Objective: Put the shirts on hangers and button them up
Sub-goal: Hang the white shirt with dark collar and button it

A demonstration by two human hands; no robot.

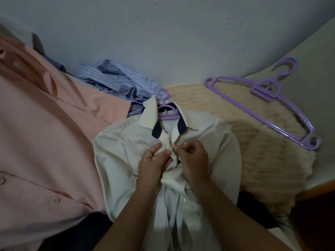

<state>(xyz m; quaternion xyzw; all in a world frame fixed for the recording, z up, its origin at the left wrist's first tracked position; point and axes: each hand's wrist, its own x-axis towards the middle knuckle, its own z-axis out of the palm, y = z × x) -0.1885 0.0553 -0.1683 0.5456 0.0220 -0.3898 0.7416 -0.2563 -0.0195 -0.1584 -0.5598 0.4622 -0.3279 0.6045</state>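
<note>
Forearms: both reach up from the bottom edge of my head view and meet at the chest of a white shirt (pixel 126 142).
Left hand (pixel 153 163): I see thumb and curled fingers pinching a fold of the placket just below the collar, palm turned partly upward.
Right hand (pixel 192 160): fingers curled tight, fingertips pinching the opposite edge of the placket, touching the left hand's thumb tip; I cannot tell whether a button sits between them.
White shirt: it lies front-up at the centre, collar pointing away from me, dark navy lining showing inside the collar band; a small dark button shows in the gap between the two hands, and pale buttons show lower down between the forearms.
Hanger in shirt (pixel 167 110): purple plastic, its neck and hook poking out of the open collar, shoulders hidden under the cloth.
Spare hangers (pixel 282 104): purple, stacked together, lying to the right on a cream knitted blanket (pixel 262 156), well apart from the shirt.
Peach shirt (pixel 45 133): spread wide on the left, its edge touching the white shirt's sleeve.
Blue shirts (pixel 119 86): striped and crumpled, heaped beyond the white collar against the pale wall (pixel 163 33).
</note>
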